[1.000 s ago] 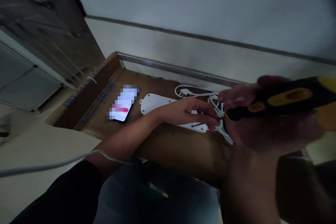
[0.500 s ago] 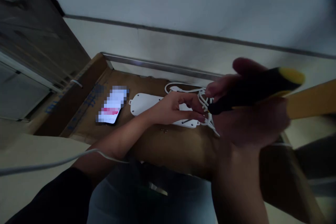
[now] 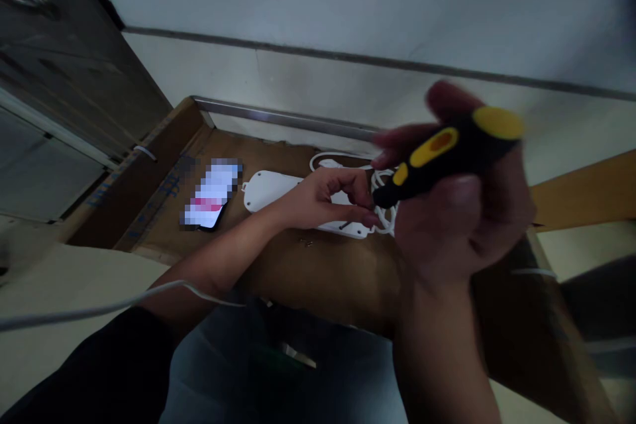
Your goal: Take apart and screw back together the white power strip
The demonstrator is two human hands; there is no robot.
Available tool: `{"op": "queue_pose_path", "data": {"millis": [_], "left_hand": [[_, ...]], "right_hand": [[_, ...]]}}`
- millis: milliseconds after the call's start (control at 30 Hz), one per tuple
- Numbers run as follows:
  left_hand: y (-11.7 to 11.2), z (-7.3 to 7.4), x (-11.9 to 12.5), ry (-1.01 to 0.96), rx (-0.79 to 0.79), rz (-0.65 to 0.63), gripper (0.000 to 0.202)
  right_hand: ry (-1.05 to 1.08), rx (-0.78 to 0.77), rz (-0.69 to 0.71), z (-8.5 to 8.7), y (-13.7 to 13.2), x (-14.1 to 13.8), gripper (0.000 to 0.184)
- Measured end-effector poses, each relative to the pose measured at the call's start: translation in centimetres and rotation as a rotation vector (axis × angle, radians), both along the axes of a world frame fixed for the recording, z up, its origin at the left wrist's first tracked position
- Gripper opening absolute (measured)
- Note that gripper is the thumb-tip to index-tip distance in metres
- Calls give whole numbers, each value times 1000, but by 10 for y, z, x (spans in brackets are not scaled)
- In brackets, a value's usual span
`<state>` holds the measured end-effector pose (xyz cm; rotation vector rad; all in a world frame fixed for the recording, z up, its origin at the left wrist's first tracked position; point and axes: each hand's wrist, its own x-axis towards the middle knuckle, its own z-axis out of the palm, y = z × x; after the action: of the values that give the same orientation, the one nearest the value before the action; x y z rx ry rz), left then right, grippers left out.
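Wall (image 3: 348, 0): pale, painted, with a dark horizontal band. Cabinet (image 3: 59, 33): dark, far left, front partly in view. Counter (image 3: 64, 285): pale, carrying a brown cardboard sheet (image 3: 322, 281) with blue print near its left edge. Metal rail (image 3: 283, 118): runs along the sheet's far side.

Power strip (image 3: 278, 189): white plastic, long and flat, lying on the cardboard mid-view, its far end hidden behind the hands. It should handle as light, stiff and rather smooth, and is best taken by its long body. White cord (image 3: 342, 158): loops beside the far end of the strip, likely soft and springy, and liable to snag. Phone (image 3: 211, 195): flat on the cardboard left of the strip, its screen pixelated. Grey cable (image 3: 124, 301): lies across the left forearm.

Right hand (image 3: 462, 225): raised, blurred, fingers wrapped round a black-and-yellow screwdriver (image 3: 437, 149), its tip hidden. Left hand (image 3: 322, 202): fingers curled at the strip's edge, near the cord; whether they pinch anything cannot be told.

Small metal pieces (image 3: 305, 242): on the cardboard just below the strip, too small to identify.
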<state>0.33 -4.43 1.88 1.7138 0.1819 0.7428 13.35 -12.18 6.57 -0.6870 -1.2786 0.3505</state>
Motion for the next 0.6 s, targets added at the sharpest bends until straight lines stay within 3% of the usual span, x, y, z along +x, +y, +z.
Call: {"op": "queue_pose_path", "data": {"millis": [67, 133, 200, 300, 500, 600], "left_hand": [[6, 0, -7, 151, 183, 16, 37], [12, -2, -15, 380, 433, 54, 66], [17, -6, -20, 579, 586, 74, 83], [21, -13, -20, 691, 649, 103, 87], [21, -20, -15, 683, 694, 122, 88], [19, -20, -15, 693, 702, 125, 88]], "right_hand": [[-43, -65, -13, 3, -7, 0, 27], [-63, -82, -32, 5, -9, 0, 26], [-41, -44, -73, 6, -9, -2, 24], [57, 50, -189, 6, -8, -7, 24], [120, 187, -442, -5, 1, -15, 37], [136, 204, -501, -7, 4, -13, 34]]}}
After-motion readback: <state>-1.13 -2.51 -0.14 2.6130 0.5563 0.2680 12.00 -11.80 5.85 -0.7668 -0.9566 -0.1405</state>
